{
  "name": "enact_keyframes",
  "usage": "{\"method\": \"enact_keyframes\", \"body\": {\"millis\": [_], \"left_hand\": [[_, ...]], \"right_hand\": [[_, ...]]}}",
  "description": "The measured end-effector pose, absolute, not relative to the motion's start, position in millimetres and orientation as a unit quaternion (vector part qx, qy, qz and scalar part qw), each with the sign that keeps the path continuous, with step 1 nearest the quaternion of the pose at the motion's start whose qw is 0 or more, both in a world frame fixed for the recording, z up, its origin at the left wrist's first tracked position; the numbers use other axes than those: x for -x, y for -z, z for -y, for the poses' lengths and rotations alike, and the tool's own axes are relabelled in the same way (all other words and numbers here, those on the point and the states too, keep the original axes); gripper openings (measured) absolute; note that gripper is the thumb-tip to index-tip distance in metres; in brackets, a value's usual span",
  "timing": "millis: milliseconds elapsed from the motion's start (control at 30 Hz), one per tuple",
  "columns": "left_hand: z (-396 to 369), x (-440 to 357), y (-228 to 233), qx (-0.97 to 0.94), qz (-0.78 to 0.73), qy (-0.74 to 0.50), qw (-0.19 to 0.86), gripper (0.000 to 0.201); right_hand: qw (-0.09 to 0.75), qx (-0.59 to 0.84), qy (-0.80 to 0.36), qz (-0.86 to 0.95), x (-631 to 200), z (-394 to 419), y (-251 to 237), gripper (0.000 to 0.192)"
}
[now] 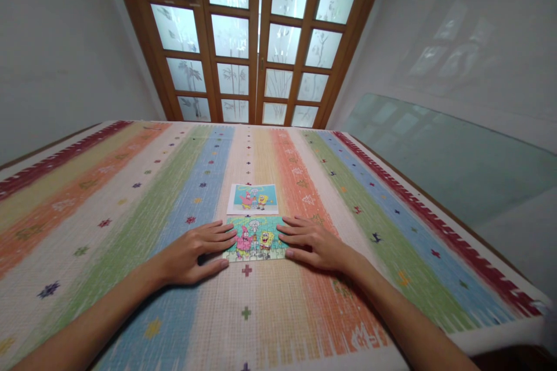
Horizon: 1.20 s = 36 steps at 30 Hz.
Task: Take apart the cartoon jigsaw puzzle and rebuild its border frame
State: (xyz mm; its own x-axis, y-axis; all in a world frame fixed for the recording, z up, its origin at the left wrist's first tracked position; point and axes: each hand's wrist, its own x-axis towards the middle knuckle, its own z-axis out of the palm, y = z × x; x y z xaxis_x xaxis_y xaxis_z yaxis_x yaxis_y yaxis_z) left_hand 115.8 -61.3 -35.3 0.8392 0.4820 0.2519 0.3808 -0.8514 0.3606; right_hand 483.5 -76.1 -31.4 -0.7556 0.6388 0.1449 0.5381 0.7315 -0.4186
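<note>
- Cardboard puzzle (256, 238), cartoon print, lies flat on the striped cloth, middle of the surface, between my two hands.
- Left fingers (220, 233) spread and flat, tips touching the puzzle's left edge, thumb along its lower corner; nothing clamped.
- Right fingers (292, 231) spread flat too, tips on the right edge, thumb low by the near corner; also gripping nothing.
- Left hand (191, 252) and right hand (315, 243) both palm-down, pressing in from the sides.
- Handling, my guess: light, thin, pieces only interlocked, so fragile — would bend and break apart if lifted by one edge. Cloth looks grippy, so sliding may snag.
- Best hold: both side edges at once, kept flat, or a support slid underneath.
- Reference picture card (253, 198) lies just beyond the puzzle, nearly touching its far edge.
- Striped woven cloth (130, 208) covers the surface; wooden glazed doors (256, 40) behind.
</note>
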Motion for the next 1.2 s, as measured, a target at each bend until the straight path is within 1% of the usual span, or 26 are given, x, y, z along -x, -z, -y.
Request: {"method": "enact_keyframes", "body": {"millis": [267, 400, 533, 800, 1067, 1200], "left_hand": [[64.8, -116.7, 36.4, -0.947, -0.232, -0.165, 0.147, 0.052], [64.9, -118.6, 36.9, -0.950, -0.236, -0.156, 0.131, 0.048], [63.0, -117.9, 37.7, -0.948, -0.232, -0.175, 0.133, 0.046], [60.8, -117.0, 35.7, -0.946, -0.241, -0.176, 0.129, 0.041], [61.8, -115.9, 40.7, -0.946, -0.236, -0.185, 0.127, 0.044], [62.4, -115.6, 43.1, -0.944, -0.235, -0.210, 0.101, 0.043]], "right_hand": [[0.152, 0.309, -0.154, 0.926, -481.1, 78.1, 34.1, 0.040], [0.163, 0.303, -0.149, 0.927, -479.4, 78.7, 35.0, 0.040], [0.162, 0.306, -0.143, 0.927, -480.0, 78.1, 35.7, 0.039], [0.167, 0.318, -0.165, 0.918, -483.6, 77.3, 35.9, 0.037], [0.205, 0.317, -0.154, 0.913, -479.0, 77.3, 41.5, 0.038], [0.225, 0.329, -0.147, 0.905, -479.4, 76.1, 43.1, 0.044]]}}
